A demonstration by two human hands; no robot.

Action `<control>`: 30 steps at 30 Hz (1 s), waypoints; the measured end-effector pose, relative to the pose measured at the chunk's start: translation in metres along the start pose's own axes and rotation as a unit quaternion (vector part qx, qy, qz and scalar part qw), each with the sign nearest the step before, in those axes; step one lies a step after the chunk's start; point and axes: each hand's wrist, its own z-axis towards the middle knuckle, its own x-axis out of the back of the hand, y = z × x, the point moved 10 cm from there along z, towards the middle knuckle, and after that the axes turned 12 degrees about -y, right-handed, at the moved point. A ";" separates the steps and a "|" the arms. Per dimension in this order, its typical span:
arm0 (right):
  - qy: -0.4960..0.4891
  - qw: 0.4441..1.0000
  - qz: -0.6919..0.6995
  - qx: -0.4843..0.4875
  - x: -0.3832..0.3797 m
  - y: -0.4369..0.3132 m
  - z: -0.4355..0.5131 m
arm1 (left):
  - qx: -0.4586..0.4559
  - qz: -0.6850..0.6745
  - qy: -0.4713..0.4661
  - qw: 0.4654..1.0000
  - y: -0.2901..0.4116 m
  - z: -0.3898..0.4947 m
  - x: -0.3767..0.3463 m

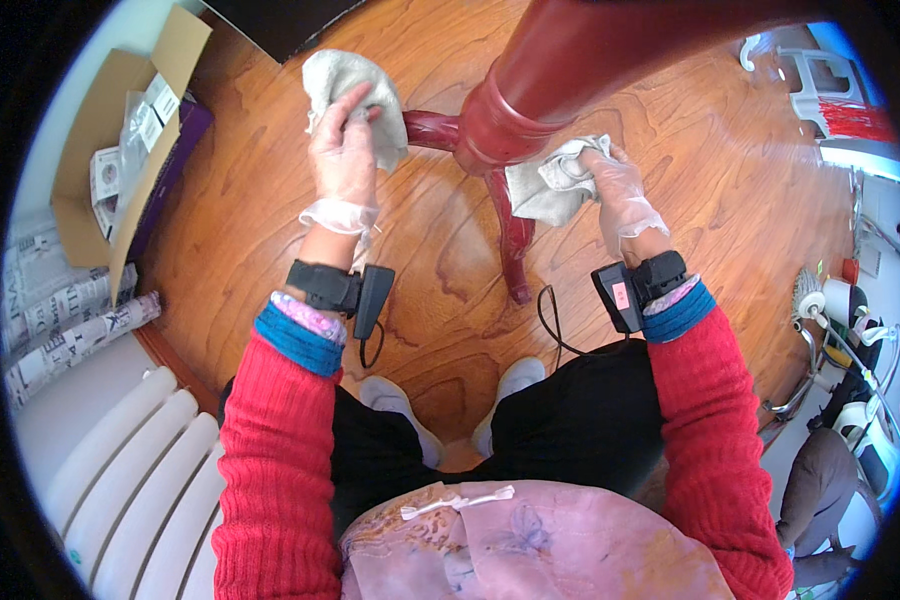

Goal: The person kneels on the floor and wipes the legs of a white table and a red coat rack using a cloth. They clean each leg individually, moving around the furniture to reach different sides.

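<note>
A dark red, glossy pedestal (pixel 514 112) with a thick turned column and curved feet stands on the floor before me. My left hand (pixel 343 161), in a clear disposable glove, holds a whitish cloth (pixel 356 71) against the outer part of the left foot (pixel 431 130); the cloth hides that foot's end. On the other side, my gloved right hand (pixel 621 187) grips a second, bunched whitish cloth (pixel 544 195). This one hangs beside the near foot (pixel 516 251) and overlaps its edge; whether it presses on the wood I cannot tell.
An open cardboard box (pixel 82 180) with small packages stands at the left wall, above a white radiator (pixel 120 457). Wood-patterned flooring (pixel 450 300) surrounds the pedestal. At right are a round brush (pixel 806 296) and metal-framed items. A black cable (pixel 551 322) hangs by my right wrist device.
</note>
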 end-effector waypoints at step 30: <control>-0.210 0.976 -0.049 -0.037 -0.062 0.028 -0.021 | -0.106 0.450 -0.186 0.867 -0.028 0.022 -0.061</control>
